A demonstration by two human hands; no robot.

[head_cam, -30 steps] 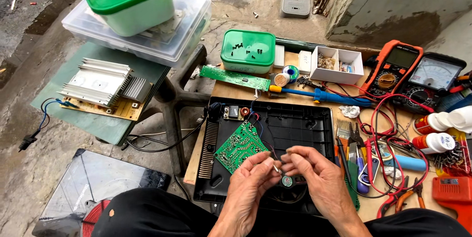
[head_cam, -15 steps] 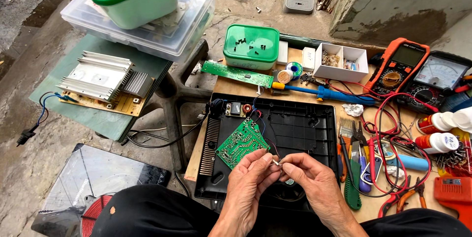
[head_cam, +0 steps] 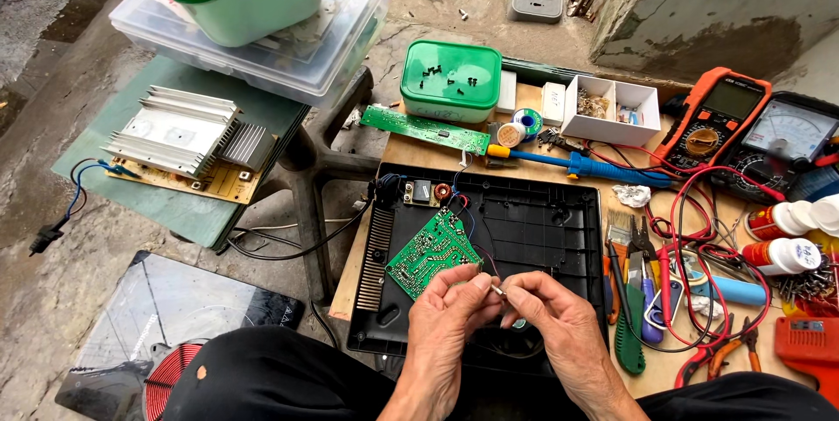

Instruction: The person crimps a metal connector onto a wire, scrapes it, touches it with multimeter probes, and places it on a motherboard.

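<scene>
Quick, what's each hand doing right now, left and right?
Left hand: closed, pinching one end of a small thin metal part, beside the green circuit board.
Right hand: closed, pinching the other end of the same part.

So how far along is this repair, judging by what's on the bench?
Already done: the black casing lies open, its green circuit board tilted up, and loose screws sit on the green box lid. In hand: the left hand steadies the board's edge while both it and the right hand pinch a small metal part. Left, probably: seating the board and closing the casing; the blue soldering iron lies untouched.
</scene>
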